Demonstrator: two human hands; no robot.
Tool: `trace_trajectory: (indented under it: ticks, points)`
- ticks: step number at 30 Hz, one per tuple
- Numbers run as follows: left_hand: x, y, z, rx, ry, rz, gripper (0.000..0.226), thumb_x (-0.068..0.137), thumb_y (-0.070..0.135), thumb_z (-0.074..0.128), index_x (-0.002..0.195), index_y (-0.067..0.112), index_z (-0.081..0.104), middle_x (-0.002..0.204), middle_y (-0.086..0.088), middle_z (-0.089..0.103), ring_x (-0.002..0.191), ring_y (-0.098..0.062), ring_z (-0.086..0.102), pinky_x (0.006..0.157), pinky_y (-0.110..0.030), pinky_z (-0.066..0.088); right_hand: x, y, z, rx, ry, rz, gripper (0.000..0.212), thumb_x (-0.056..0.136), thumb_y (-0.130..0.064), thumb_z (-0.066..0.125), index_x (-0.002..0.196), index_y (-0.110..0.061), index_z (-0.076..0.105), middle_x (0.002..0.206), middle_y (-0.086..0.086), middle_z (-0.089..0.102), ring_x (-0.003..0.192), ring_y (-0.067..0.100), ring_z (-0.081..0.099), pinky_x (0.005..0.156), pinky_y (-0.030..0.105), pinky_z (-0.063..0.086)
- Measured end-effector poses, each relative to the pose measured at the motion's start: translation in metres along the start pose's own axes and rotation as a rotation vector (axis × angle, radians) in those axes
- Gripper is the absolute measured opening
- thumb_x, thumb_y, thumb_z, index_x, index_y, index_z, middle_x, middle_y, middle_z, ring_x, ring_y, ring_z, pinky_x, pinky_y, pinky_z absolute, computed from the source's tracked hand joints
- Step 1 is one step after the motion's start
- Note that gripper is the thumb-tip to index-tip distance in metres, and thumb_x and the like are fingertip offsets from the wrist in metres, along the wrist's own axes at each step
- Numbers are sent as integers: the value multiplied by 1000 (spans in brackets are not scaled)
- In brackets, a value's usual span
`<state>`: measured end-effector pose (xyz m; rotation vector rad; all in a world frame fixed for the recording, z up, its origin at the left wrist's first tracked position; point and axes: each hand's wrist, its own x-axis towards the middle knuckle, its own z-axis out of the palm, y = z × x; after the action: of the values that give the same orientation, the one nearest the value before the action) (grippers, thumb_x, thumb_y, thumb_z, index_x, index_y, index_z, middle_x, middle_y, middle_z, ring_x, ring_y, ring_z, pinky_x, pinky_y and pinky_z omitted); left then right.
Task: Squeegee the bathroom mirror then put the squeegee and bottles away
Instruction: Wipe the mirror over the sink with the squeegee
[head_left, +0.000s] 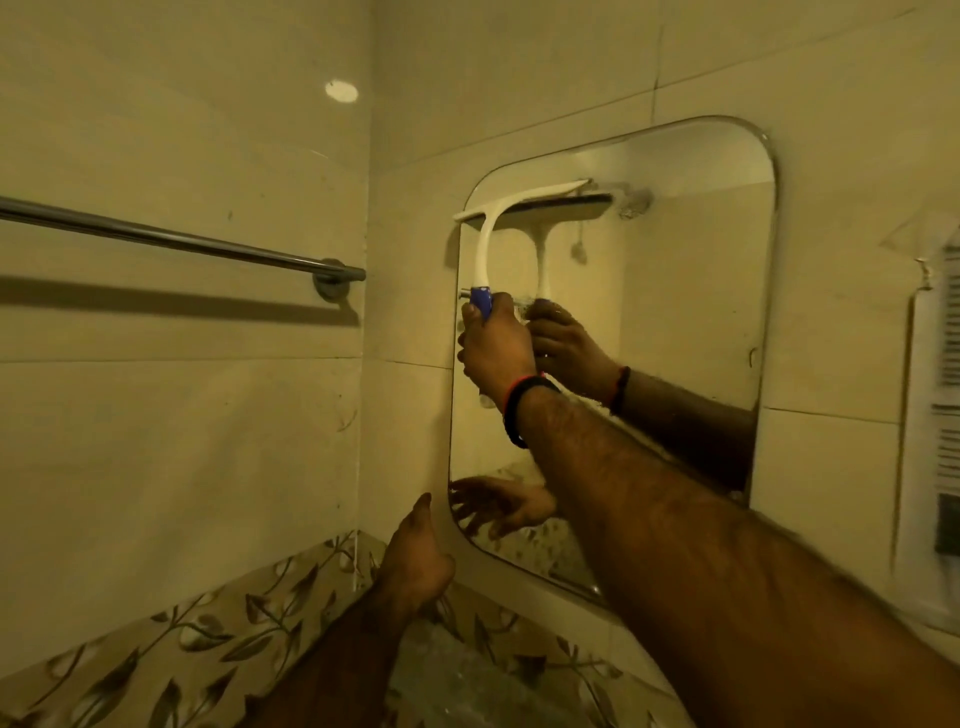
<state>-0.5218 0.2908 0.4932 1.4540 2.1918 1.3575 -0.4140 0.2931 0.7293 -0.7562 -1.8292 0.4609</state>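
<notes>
The right hand is raised to the mirror, its fingers curled tightly round the blue end of the squeegee handle, so the grip is clamped on the tool. From the fist the white handle curves upward and widens into the blade, which lies across the glass near the mirror's top edge, toward its top left corner, the blade's left tip reaching just past the mirror's rim onto the tiled wall. The blade appears to touch the glass, and its dark reflection sits directly behind it. A red and black band circles the right wrist, and the forearm runs down to the lower right of the view. The left hand is held lower, just beside the mirror's bottom left corner, with the fingers straight and loosely spread and holding nothing; whether the fingertips touch the wall cannot be told. Its reflection shows in the lower part of the glass, fingers apart. Smudges of residue show on the glass to the right of the blade, near the top edge. On the side wall to the left a chrome towel bar runs toward the corner, well apart from both hands. Below, tiles with a leaf pattern run along the foot of the walls.
</notes>
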Motion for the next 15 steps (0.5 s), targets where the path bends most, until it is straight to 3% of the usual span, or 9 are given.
trace_trajectory:
  ticks: [2,5,9,12,15]
  points:
    - [4,-4,0,-6,-4,8,97,78,8,72,156,21,16,147,-7,46,130,-28,50,103,-34,49,9,-2,4,-20,53,-35,33,100,-24,40,124,-3,46,107,20,60,95,36,58,83,46,49]
    - [7,-9,2,12,-20,14,96,78,9,70,156,23,15,149,-7,44,131,-28,48,101,-31,47,17,0,11,-10,69,-19,34,100,-24,40,126,-3,44,115,24,59,102,40,58,81,43,44]
    - [9,-13,8,4,-53,34,95,78,8,71,156,24,17,144,-5,49,127,-27,52,102,-36,50,17,10,15,19,17,6,34,102,-24,43,130,-5,40,120,21,59,101,37,64,80,46,56]
    - [11,-14,12,-27,-23,68,87,78,5,69,152,25,27,141,-3,52,125,-25,53,100,-39,52,20,12,14,-49,33,-46,33,101,-20,41,128,-3,43,121,22,58,105,37,60,88,48,52]
    - [15,-15,15,-79,22,53,82,78,1,66,150,23,32,142,-4,50,128,-26,51,97,-44,54,27,6,10,109,42,-2,32,103,-25,42,129,-7,41,114,21,62,92,34,66,71,43,57]
